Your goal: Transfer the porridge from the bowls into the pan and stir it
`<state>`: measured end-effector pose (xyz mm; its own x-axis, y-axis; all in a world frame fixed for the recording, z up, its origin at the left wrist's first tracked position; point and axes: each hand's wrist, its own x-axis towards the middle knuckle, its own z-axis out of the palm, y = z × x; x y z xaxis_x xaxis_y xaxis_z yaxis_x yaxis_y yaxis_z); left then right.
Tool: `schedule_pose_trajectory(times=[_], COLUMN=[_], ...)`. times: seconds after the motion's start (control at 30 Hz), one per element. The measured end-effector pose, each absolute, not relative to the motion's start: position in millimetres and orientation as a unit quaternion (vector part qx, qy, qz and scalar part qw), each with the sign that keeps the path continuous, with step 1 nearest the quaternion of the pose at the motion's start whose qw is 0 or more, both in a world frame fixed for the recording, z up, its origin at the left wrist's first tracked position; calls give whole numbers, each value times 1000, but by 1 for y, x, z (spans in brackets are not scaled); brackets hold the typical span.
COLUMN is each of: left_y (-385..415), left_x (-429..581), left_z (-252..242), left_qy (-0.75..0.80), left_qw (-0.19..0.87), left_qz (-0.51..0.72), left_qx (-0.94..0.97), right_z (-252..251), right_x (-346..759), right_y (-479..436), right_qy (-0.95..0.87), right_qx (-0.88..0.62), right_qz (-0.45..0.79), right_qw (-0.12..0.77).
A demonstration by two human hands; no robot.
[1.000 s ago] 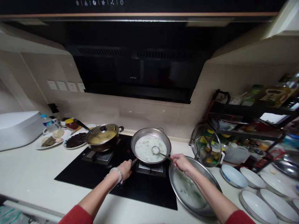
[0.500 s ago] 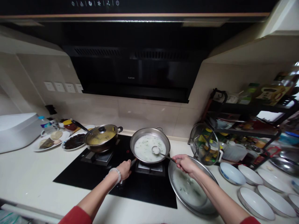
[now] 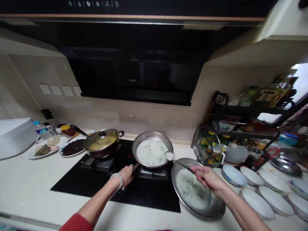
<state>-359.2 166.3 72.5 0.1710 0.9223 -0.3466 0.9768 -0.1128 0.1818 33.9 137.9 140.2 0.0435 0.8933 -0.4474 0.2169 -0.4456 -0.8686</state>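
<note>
White counter (image 3: pixel 36 192) carries a black hob (image 3: pixel 96 183). Right hand (image 3: pixel 208 178) grips a full ladle (image 3: pixel 169 156) over the pan's (image 3: pixel 152 153) rim, beside a steel basin (image 3: pixel 196 192). Left hand (image 3: pixel 126 175) closes on what looks like the pan's handle.

Head camera looks down, close over stove (image 3: pixel 96 183).
</note>
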Motion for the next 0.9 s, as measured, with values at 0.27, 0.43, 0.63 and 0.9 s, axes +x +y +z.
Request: schedule_pose_trajectory(times=[0.27,0.43,0.63,0.9], left_y=[167,167,167,163], left_x=[-359,-359,-359,-356], left_z=[72,69,72,80], left_qy=[643,645,647,646], left_qw=[193,183,188,184], left_qz=[-68,-71,-79,-74], left_qx=[738,739,735,737], right_z=[105,63,40,85], right_x=[94,121,129,90], right_y=[91,71,48,79], right_qy=[-430,-595,-683,-693], right_qx=[-712,-721,-725,-710], right_qz=[466,266,48,-31], right_qw=[303,235,77,119])
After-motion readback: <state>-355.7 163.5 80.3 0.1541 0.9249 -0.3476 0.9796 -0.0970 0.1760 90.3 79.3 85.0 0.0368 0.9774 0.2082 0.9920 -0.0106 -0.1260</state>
